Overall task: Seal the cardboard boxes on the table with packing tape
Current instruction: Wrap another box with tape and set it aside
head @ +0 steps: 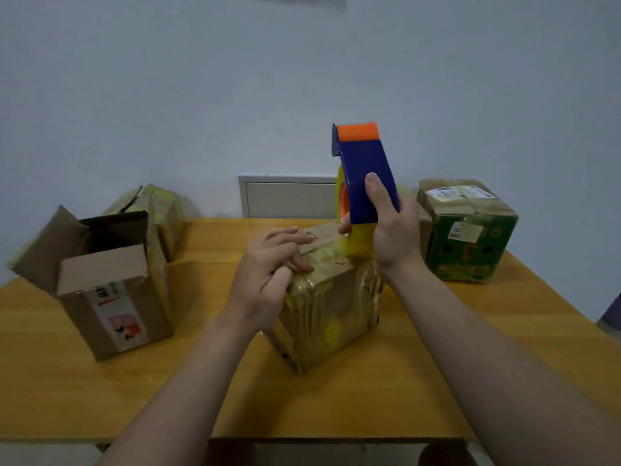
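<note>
The middle cardboard box stands on the bench with one corner turned toward the viewer. Its top and near faces are wrapped in wrinkled yellowish tape.

The left grip lies on the near left part of the box's top. Two fingers stretch flat across the lid and the others bend down onto the taped edge. Motion blur hides whether it pinches any tape or only presses.

The right grip is clenched round the blue tape dispenser, with the thumb along its flat side and the fingertips curled round the lower edge. The dispenser stands nearly upright above the box's far right corner, orange cap upward. Its yellow tape roll reaches down to the box top, just beside the left fingertips.

To the left stands an open box with its flaps raised and a printed label on its front. Behind it sits a taped box. A green printed box rests at the far right, well apart from both grips.
</note>
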Available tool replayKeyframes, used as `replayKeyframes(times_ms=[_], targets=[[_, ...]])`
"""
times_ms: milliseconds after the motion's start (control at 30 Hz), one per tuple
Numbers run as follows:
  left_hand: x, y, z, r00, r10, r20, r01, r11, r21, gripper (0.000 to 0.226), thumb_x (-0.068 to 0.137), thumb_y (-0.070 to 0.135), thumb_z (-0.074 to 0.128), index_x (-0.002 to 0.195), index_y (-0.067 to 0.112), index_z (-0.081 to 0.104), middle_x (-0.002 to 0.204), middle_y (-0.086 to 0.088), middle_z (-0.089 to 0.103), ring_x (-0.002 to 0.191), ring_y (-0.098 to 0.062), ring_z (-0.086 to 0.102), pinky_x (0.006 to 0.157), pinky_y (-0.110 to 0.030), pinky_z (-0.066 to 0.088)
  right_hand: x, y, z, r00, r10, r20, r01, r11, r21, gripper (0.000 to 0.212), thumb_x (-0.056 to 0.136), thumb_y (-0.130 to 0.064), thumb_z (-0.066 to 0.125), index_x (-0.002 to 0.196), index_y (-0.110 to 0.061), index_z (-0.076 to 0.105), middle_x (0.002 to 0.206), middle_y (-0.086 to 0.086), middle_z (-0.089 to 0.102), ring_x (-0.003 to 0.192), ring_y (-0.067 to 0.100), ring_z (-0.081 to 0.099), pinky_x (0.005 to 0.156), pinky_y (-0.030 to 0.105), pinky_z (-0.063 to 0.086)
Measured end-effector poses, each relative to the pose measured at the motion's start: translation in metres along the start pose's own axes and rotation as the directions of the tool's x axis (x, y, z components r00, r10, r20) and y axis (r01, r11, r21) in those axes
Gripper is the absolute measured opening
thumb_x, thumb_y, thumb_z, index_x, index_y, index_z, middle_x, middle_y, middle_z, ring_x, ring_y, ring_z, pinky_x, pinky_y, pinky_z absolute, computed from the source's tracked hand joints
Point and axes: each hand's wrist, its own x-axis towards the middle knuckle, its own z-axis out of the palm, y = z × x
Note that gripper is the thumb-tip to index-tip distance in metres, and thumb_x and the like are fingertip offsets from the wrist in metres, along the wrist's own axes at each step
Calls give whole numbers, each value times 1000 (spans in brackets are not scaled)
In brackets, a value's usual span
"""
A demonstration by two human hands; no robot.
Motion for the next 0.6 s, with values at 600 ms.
replayKeyframes(times_ms=[600], targets=[[-11,16,50,903,-112,-414,79,992,-94,41,93,32,36,95,20,74,132,6,68,142,-20,46,119,-66,18,5,29,18,999,38,1,-38,999,8,44,93,-52,60,105,-11,70,85,19,71,66,33,69,60,37,57]])
